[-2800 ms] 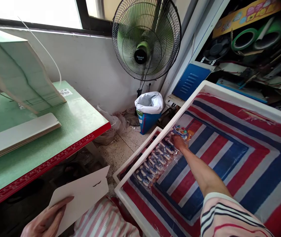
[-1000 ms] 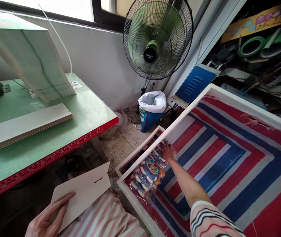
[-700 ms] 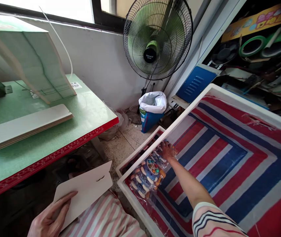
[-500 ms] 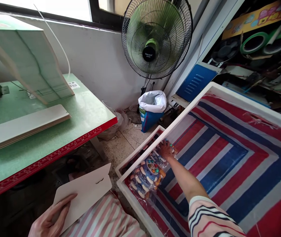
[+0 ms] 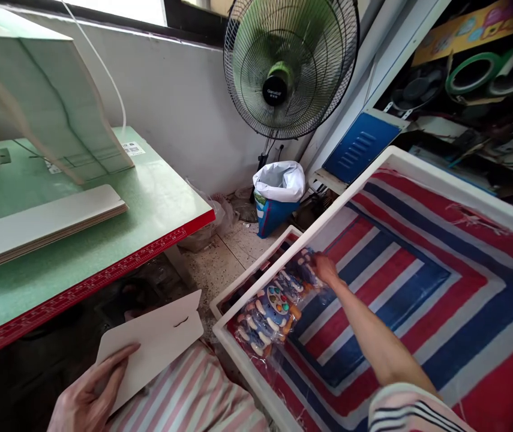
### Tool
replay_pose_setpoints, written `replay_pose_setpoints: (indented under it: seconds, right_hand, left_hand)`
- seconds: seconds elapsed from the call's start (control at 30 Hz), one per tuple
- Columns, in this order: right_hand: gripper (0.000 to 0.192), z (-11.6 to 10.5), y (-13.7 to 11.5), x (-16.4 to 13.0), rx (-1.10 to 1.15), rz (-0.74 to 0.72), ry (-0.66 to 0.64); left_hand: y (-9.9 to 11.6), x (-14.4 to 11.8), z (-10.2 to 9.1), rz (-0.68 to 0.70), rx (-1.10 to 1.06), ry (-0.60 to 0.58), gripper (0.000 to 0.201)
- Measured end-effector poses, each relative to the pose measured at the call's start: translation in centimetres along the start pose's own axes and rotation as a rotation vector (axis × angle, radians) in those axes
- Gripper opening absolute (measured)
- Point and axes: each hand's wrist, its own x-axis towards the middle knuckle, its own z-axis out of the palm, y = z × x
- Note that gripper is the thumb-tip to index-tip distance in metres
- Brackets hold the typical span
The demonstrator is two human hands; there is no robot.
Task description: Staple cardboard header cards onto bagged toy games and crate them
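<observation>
Head view: the row of clear-bagged blue plastic toys (image 5: 278,300) lay along the striped tray's white rim (image 5: 256,377), gripped at its far end by the right hand (image 5: 325,268) (fingers closed), while the flat white card (image 5: 152,342) was pinned on the lap by the left hand (image 5: 87,401), ready alongside.

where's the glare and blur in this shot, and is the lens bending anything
Head view: the window strip at top is blown out white; the shelf clutter at right sits in deep shadow. The bagged toys under the right hand show plastic sheen. The green table and the white bin rim splay out with wide-angle distortion. The left hand with its white card is slightly soft.
</observation>
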Motion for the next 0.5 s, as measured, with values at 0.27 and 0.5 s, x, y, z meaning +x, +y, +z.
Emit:
replay_pose_setpoints:
  seconds: [0.27, 0.5]
  right_hand:
    - [0.023, -0.8, -5.0, -8.0, 0.103, -0.331, 0.165]
    - [0.015, 6.2, -12.3, -8.6, 0.166, -0.221, 0.172]
  left_hand:
    - [-1.2, 1.4, 1.5, -0.026, -0.136, -0.134, 0.037]
    - [-1.9, -0.2, 2.2, 0.052, -0.153, -0.088, 0.036]
